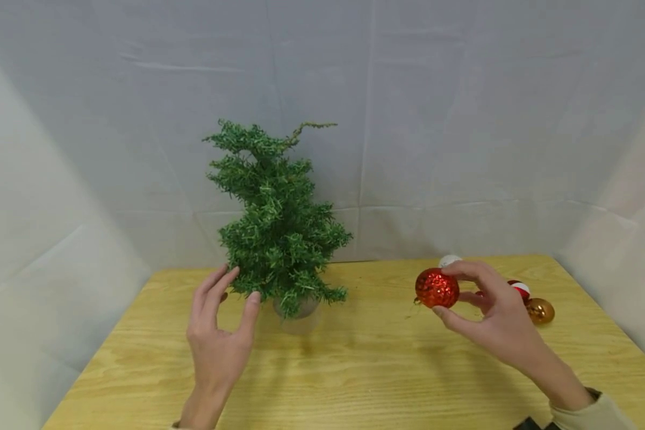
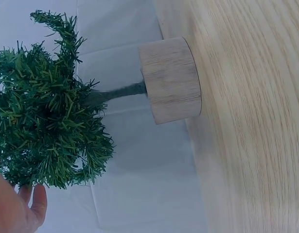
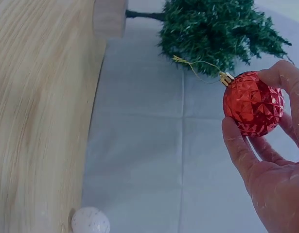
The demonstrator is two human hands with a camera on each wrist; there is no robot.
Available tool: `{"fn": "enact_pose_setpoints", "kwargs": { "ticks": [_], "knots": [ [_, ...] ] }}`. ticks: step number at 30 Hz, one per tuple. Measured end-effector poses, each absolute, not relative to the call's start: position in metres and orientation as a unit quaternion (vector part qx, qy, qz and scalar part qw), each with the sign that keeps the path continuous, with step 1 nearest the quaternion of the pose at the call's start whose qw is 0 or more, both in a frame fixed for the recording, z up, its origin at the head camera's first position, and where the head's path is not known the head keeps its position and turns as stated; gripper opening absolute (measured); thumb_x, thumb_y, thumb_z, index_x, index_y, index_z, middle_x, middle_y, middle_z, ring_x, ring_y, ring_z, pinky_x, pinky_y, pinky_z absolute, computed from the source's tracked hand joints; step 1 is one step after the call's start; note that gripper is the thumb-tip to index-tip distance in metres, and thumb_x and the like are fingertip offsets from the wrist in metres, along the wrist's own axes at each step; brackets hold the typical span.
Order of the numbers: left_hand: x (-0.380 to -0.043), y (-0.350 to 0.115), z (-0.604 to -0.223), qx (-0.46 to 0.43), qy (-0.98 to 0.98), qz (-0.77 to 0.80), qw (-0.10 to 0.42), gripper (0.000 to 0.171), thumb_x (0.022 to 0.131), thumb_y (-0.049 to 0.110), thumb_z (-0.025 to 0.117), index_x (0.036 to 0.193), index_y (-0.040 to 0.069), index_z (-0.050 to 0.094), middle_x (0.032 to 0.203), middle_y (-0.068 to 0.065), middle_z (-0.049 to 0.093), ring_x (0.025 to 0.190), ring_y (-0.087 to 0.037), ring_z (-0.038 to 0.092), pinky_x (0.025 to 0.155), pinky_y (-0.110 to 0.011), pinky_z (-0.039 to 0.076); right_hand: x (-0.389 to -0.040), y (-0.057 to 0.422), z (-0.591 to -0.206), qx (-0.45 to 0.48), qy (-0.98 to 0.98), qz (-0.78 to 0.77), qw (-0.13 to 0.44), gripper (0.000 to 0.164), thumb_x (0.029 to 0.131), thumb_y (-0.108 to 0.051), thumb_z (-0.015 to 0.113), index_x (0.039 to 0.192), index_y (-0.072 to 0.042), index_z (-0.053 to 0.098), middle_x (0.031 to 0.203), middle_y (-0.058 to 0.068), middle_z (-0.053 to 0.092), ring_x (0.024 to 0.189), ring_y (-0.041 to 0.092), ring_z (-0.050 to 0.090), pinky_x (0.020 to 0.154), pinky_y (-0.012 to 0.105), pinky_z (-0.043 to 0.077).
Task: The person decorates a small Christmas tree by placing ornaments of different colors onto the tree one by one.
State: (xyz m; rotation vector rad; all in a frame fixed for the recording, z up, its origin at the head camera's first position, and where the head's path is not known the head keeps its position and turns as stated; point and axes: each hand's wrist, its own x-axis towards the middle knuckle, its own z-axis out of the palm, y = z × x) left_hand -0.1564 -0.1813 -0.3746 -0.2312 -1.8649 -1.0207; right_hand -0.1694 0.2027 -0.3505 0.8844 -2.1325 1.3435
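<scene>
My right hand (image 1: pixel 494 316) pinches a red faceted Christmas ball (image 1: pixel 437 288) between thumb and fingers, above the table's right part. In the right wrist view the ball (image 3: pixel 254 103) shows a gold cap and a thin gold hanging loop (image 3: pixel 200 68) that points toward the tree. A small artificial Christmas tree (image 1: pixel 279 227) stands left of the middle on a round wooden base (image 2: pixel 170 80). My left hand (image 1: pixel 219 337) is at the tree's lower left, thumb and fingers spread apart, fingertips right at the branches and holding nothing.
Behind my right hand lie more balls on the table (image 1: pixel 365 370): a white one (image 1: pixel 450 260), a red-and-white one (image 1: pixel 520 289) and a gold one (image 1: pixel 540 311). Pale cloth (image 1: pixel 408 119) hangs behind the table and at both sides. A bare twig (image 1: pixel 314 125) sticks out from the treetop.
</scene>
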Motion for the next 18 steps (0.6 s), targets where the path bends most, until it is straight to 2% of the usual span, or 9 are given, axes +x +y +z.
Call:
{"fn": "enact_pose_setpoints", "kwargs": {
  "ticks": [5,10,18],
  "knots": [
    [-0.157,-0.181,-0.375,-0.093,-0.765,-0.417,0.481,0.053,0.081,-0.004,0.078,0.132,0.002,0.067,0.140,-0.022,0.059,0.125,-0.029,0.057,0.099,-0.013,0.042,-0.168,0.195,-0.346,0.324,-0.744,0.550,0.199,0.059,0.072,0.025,0.074,0.125,0.005,0.059,0.125,0.002,0.062,0.112,0.006,0.066,0.082,0.019,0.060],
    [-0.155,-0.180,-0.372,-0.096,-0.763,-0.423,0.479,0.052,0.082,-0.004,0.078,0.132,0.003,0.067,0.141,-0.021,0.058,0.129,-0.033,0.056,0.101,-0.015,0.042,-0.167,0.188,-0.345,0.306,-0.724,0.595,0.170,0.057,0.076,0.023,0.073,0.127,0.005,0.056,0.126,0.002,0.061,0.115,0.006,0.066,0.082,0.020,0.060],
    [-0.152,-0.177,-0.367,-0.089,-0.767,-0.431,0.468,0.048,0.085,-0.002,0.076,0.132,0.004,0.067,0.144,-0.020,0.056,0.134,-0.033,0.053,0.112,-0.017,0.039,-0.168,0.179,-0.347,0.300,-0.671,0.666,0.130,0.057,0.078,0.026,0.068,0.127,-0.004,0.058,0.129,0.004,0.053,0.117,0.008,0.065,0.086,0.025,0.061]
  ]
}}
